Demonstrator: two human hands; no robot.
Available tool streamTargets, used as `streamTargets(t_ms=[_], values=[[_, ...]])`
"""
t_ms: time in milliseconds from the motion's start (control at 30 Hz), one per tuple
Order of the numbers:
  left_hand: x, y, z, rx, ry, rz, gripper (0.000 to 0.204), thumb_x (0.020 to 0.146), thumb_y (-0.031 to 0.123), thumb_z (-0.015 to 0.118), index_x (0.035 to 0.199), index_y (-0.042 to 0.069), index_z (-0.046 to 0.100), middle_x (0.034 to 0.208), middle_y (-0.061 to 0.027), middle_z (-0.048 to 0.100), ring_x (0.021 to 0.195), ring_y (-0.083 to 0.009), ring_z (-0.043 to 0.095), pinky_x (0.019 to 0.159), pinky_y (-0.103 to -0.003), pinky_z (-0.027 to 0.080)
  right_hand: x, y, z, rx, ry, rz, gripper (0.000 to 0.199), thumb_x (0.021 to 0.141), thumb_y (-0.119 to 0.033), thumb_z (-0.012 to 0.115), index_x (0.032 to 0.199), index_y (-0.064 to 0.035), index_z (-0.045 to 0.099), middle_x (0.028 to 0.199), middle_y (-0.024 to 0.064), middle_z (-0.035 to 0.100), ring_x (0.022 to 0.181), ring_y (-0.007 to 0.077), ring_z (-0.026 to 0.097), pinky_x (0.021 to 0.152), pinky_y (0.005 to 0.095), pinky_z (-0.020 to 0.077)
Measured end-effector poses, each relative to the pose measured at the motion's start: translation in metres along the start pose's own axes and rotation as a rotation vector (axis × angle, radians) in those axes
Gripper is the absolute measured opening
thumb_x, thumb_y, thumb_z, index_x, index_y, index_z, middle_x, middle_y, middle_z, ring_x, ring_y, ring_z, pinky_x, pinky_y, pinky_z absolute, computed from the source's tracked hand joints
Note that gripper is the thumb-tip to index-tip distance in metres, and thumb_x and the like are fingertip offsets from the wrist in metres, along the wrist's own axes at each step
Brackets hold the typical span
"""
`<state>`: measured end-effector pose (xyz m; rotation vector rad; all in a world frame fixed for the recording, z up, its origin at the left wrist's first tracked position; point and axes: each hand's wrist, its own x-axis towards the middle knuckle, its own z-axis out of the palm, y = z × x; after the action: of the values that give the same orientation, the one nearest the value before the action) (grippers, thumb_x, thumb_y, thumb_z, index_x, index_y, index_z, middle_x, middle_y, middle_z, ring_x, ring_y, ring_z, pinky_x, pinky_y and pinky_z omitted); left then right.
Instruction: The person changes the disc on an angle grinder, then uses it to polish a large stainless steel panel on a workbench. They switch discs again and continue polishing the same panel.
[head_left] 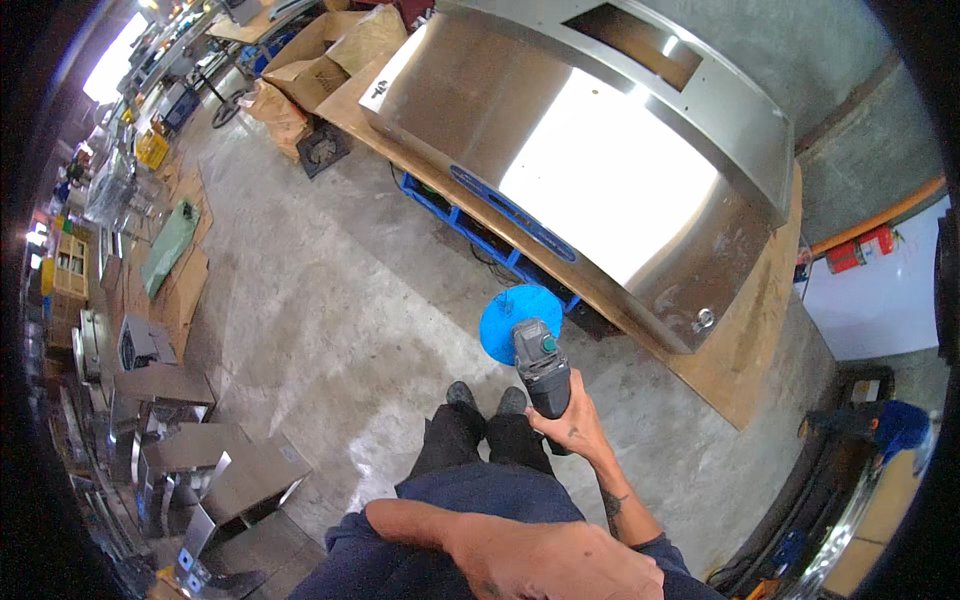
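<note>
Angle grinder (543,372) held off steel housing (465,115) by wrapped right hand (572,422), left hand (595,570) grip unclear; next move likely needs steadying.

Grinder (545,378) before board (738,375) (casing (610,170) atop)

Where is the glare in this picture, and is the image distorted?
Head view: white glare washes out the middle of the large silver metal casing; head view: the round blue disc on the grey-and-black grinder keeps its colour; head view: corners are black, outer lines bend.
</note>
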<state>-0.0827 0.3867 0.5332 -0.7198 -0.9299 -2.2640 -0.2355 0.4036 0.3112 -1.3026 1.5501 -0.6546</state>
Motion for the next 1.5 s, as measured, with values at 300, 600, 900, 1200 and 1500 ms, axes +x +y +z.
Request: streamTargets(t_ms=[300,600,900,1200,1500], values=[[0.029,0.018,0.040,0.357,-0.043,0.505,0.018,0.104,0.003,0.068,0.110,-0.011,0.077,0.106,-0.0242,0.077,0.091,-0.0349,0.077,0.078,-0.040,0.059,-0.001,-0.034,-0.001,0.029,0.071,-0.143,0.078,0.079,-0.033,0.091,0.137,-0.0017,0.049,0.117,0.0224,0.070,0.104,0.0321,0.070,0.092,0.0451,0.0552],[-0.008,0.155,0.053,0.730,0.653,0.744,0.015,0.096,0.001,0.074,0.082,-0.003,0.079,0.085,-0.0170,0.077,0.070,-0.0217,0.072,0.060,-0.030,0.052,0.083,-0.089,0.015,0.022,0.015,-0.200,0.078,0.081,-0.031,0.090,0.143,-0.0050,0.050,0.119,0.0163,0.069,0.102,0.0293,0.070,0.090,0.0458,0.0564],[-0.103,0.296,-0.018,1.354,0.661,0.232,0.019,0.105,0.021,0.069,0.104,0.003,0.073,0.097,-0.0120,0.076,0.083,-0.0249,0.075,0.072,-0.036,0.058,0.187,-0.164,0.048,0.126,0.073,-0.177,0.100,0.073,-0.031,0.098,0.150,0.0071,0.046,0.139,0.0210,0.059,0.128,0.0296,0.056,0.113,0.0412,0.0432],[-0.149,0.249,-0.215,1.231,0.704,-0.649,0.076,0.094,0.045,0.079,0.144,-0.006,0.053,0.137,-0.0281,0.062,0.127,-0.0380,0.061,0.109,-0.046,0.048,0.231,-0.277,0.072,0.447,0.253,0.036,0.082,0.079,-0.037,0.093,0.139,0.0050,0.056,0.123,0.0204,0.068,0.105,0.0301,0.072,0.092,0.0411,0.0593],[-0.138,0.205,-0.296,0.930,0.767,-0.519,0.062,0.093,-0.001,0.075,0.148,-0.002,0.046,0.127,-0.0124,0.063,0.113,-0.0240,0.065,0.095,-0.035,0.054,0.254,-0.236,0.044,0.425,0.456,-0.304,0.134,0.079,-0.052,0.087,0.165,0.0154,0.010,0.167,0.0392,0.026,0.158,0.0443,0.030,0.131,0.0463,0.0251]])
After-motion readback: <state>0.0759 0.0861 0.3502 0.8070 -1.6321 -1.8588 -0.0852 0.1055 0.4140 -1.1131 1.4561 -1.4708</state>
